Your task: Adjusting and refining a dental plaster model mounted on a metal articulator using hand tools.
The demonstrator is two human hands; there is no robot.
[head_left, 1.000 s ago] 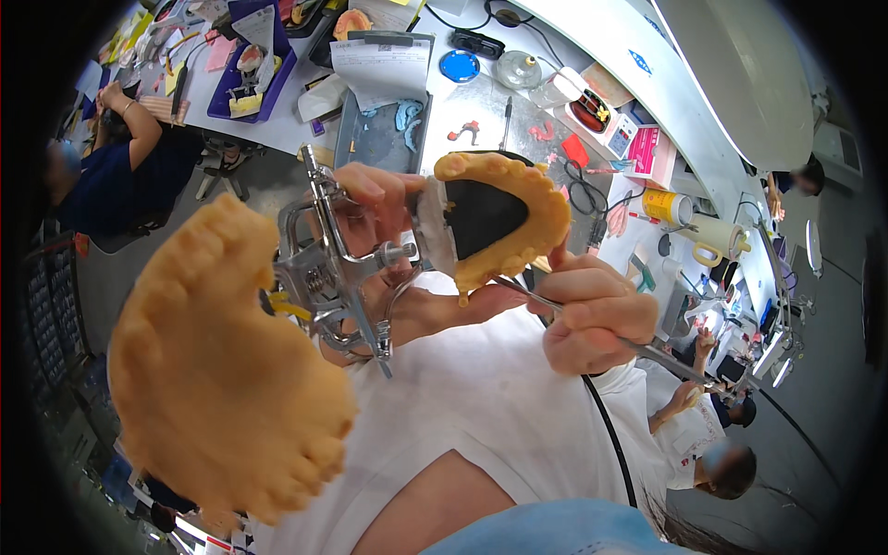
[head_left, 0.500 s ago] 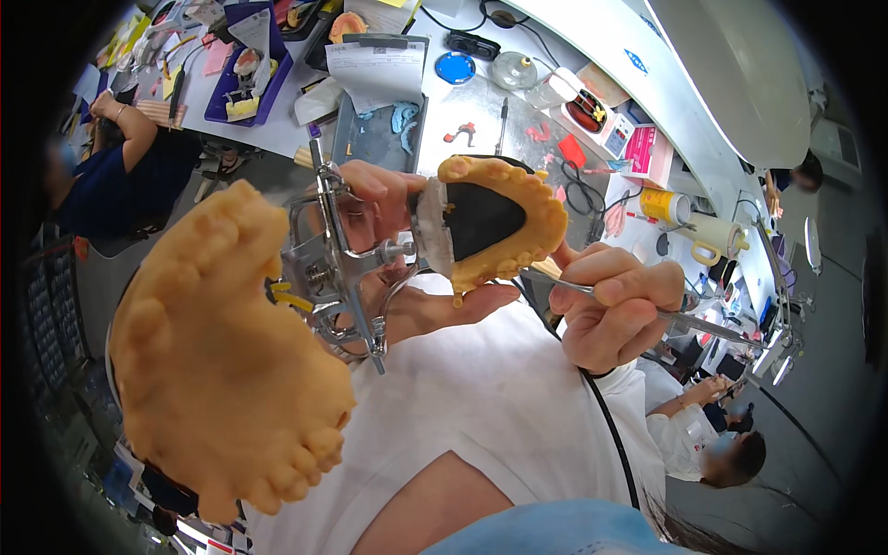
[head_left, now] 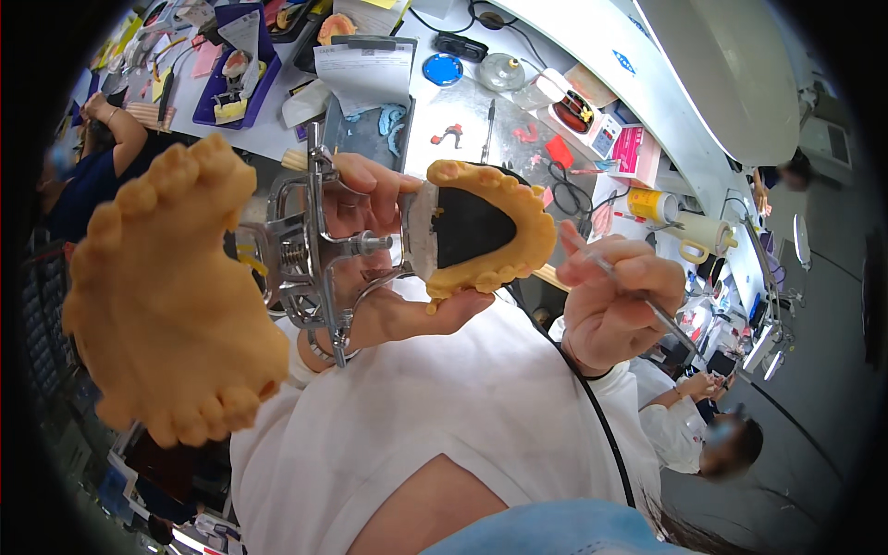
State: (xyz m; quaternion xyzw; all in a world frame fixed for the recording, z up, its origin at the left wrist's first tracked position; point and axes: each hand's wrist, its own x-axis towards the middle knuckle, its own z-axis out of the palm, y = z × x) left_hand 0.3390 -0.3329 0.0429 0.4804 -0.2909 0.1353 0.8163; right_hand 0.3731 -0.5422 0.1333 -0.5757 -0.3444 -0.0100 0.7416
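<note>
My left hand (head_left: 384,319) is closed around a silver dental articulator (head_left: 324,250), thumb and fingers at the back of the lower jaw model (head_left: 532,231). This horseshoe-shaped tan model has a black middle and white plaster (head_left: 421,227) at its back. On the articulator's other side hangs a large tan upper jaw model (head_left: 176,296), swung wide open toward the left. A yellow band (head_left: 251,260) shows beside the metal frame. Right of the lower model, my right hand (head_left: 624,305) grips a thin metal dental instrument (head_left: 671,324); its working tip is hard to make out.
Beyond my hands, the bench holds a grey tray (head_left: 356,143) with blue pieces and a paper sheet, a purple bin (head_left: 227,116), a blue lid (head_left: 443,69), a glass jar (head_left: 501,72) and red wax bits (head_left: 559,151). A black cable (head_left: 606,416) runs past my right side. Other people sit left and right.
The articulator has shifted a little left, with its upper model moving up and left. My right hand has turned the instrument to a steeper slant, away from the lower model's edge.
</note>
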